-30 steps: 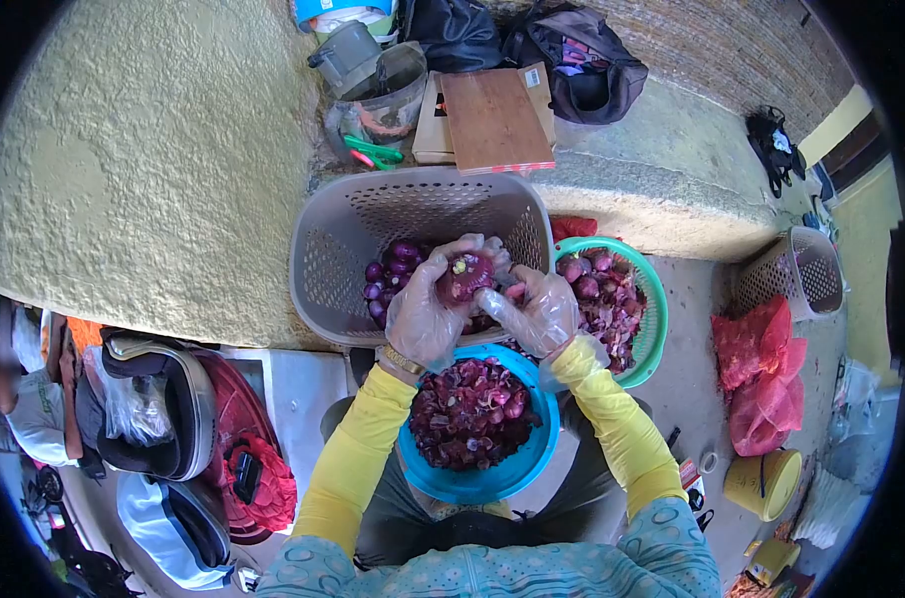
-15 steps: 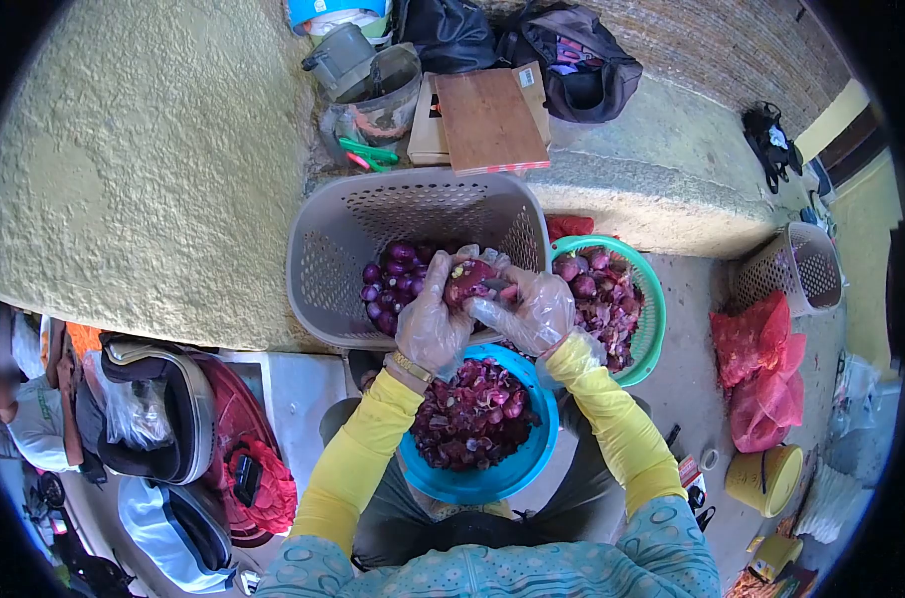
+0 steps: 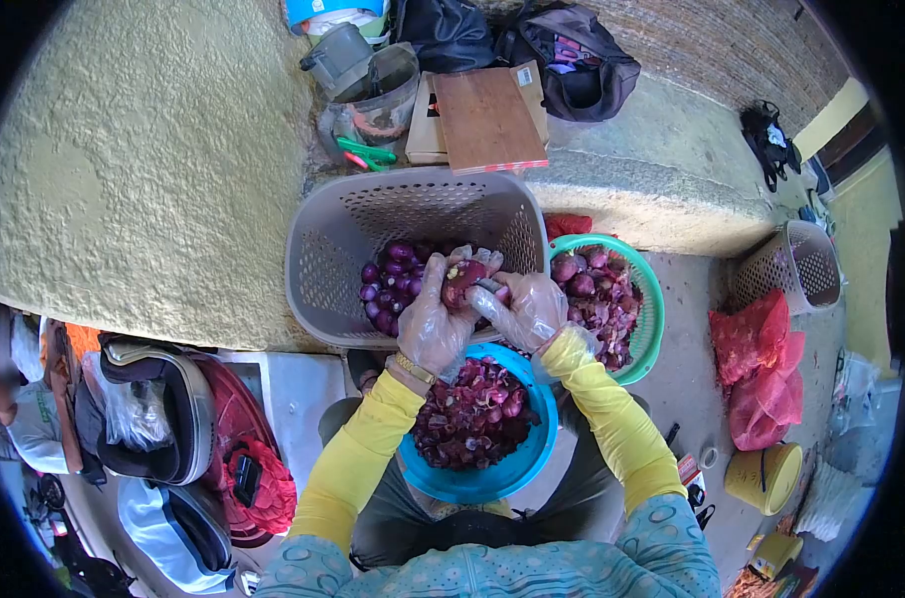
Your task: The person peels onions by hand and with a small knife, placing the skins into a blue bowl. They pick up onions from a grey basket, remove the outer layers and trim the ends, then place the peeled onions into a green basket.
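Both hands wear clear plastic gloves and meet over the front of a grey perforated basket (image 3: 318, 289). My left hand (image 3: 435, 324) is wrapped round a red onion (image 3: 462, 283). My right hand (image 3: 532, 309) is closed against the onion's right side; what its fingers grip is too small to make out. Peeled purple onions (image 3: 395, 274) lie in the basket. Below the hands, a blue basin (image 3: 547, 439) holds onion skins and pieces (image 3: 472, 414). To the right, a green colander (image 3: 656, 319) contains unpeeled onions and skins (image 3: 607, 299).
A brown board (image 3: 490, 120) lies on boxes behind the basket, beside dark bags (image 3: 582, 65) and a clear bucket (image 3: 388, 90). Red mesh bags (image 3: 761, 379), a yellow bucket (image 3: 764, 478) and another basket (image 3: 791, 269) stand right. A person's hand shows far left.
My right hand has shifted slightly left and its fingers have moved on the onion. My left hand still holds the onion in nearly the same place.
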{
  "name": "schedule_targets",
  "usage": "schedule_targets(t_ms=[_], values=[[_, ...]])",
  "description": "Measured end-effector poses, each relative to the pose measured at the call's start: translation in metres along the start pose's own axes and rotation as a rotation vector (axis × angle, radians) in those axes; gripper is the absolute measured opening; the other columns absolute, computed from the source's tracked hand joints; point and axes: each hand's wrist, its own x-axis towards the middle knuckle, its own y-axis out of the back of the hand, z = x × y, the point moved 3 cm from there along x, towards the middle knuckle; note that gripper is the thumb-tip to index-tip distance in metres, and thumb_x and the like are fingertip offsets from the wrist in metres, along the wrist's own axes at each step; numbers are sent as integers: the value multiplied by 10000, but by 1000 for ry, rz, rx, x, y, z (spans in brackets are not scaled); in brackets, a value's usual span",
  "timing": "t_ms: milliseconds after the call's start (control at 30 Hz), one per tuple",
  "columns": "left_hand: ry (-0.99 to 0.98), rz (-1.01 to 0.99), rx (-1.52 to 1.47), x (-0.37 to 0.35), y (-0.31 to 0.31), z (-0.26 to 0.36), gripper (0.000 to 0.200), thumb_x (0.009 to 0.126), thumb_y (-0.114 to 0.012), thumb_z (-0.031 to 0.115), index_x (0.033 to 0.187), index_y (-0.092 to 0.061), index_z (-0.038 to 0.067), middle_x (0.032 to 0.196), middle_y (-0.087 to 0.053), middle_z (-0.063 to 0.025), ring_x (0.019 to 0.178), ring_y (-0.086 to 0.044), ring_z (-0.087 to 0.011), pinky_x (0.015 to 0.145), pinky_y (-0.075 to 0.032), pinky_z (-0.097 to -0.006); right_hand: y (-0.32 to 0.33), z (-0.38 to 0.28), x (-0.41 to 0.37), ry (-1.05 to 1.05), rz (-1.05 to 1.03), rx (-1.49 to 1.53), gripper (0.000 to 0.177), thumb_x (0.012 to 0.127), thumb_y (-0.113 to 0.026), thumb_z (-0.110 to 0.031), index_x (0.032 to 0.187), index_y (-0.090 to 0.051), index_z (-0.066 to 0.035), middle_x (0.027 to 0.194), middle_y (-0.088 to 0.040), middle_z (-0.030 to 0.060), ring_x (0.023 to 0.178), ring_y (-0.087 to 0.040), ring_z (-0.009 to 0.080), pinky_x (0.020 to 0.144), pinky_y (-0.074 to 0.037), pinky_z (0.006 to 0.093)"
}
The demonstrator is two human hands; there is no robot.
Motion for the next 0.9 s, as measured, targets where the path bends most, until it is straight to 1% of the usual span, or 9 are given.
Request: schedule_targets(t_ms=[300,367,467,500,600,667,767,833,900], values=[[-53,7,115,0,-2,4,355,1108,-457,345,1223,-528,17,1358,-578,-258,1311,-569,-381,1108,-508,-511,0,1,0,102,-70,-85,497,873,-718,-568,945,-763,-79,694,-699,138,643,-690,379,607,-544,477],[-42,-34,113,1,-4,4,354,1104,-469,338,1221,-518,8,1371,-556,-272,1344,-529,-408,1141,-470,-548,0,-6,-2,135,-113,-77,545,835,-734,-620,778,-732,-78,681,-697,146,663,-699,381,622,-553,501],[-98,-109,91,3,-1,16,373,1100,-480,338,1242,-502,-6,1398,-511,-288,1373,-476,-451,1162,-429,-595,2,-2,-4,166,-95,-10,529,827,-753,-603,796,-734,-76,691,-701,151,661,-703,375,617,-553,491],[-32,-28,-160,3,-6,21,401,1097,-487,327,1273,-481,-33,1399,-481,-295,1382,-441,-484,1165,-407,-629,4,-4,-4,169,-97,-7,529,827,-753,-603,796,-734,-76,691,-701,151,661,-703,375,617,-553,491],[-33,-30,-291,5,-1,33,411,1091,-503,279,1301,-470,-72,1439,-445,-329,1411,-381,-518,1174,-365,-671,10,-7,-4,92,-100,128,520,819,-775,-579,807,-729,-61,689,-696,157,648,-701,370,605,-544,471],[-46,-29,-260,3,-3,38,393,1085,-508,235,1316,-470,-82,1458,-429,-337,1431,-371,-499,1194,-360,-637,9,-6,-6,11,-130,216,501,834,-777,-554,860,-744,-54,684,-691,155,630,-694,358,595,-534,450],[-121,-75,8,4,-5,39,391,1074,-516,183,1349,-460,-89,1465,-431,-329,1441,-370,-479,1213,-351,-604,6,-6,-6,29,-62,269,509,829,-784,-556,926,-760,-57,690,-690,152,629,-690,350,592,-530,433],[-105,-76,57,1,-12,34,381,1070,-535,180,1377,-485,-40,1395,-528,-225,1354,-501,-393,1171,-430,-533,9,-9,-5,-36,-22,261,523,819,-792,-561,960,-762,-59,700,-694,154,636,-693,348,596,-532,429],[-121,-60,99,1,-11,29,397,1063,-539,165,1401,-476,-33,1403,-527,-211,1360,-499,-371,1177,-423,-517,16,-10,-4,-106,21,252,540,808,-801,-567,993,-764,-61,711,-697,156,643,-695,346,599,-535,426]])
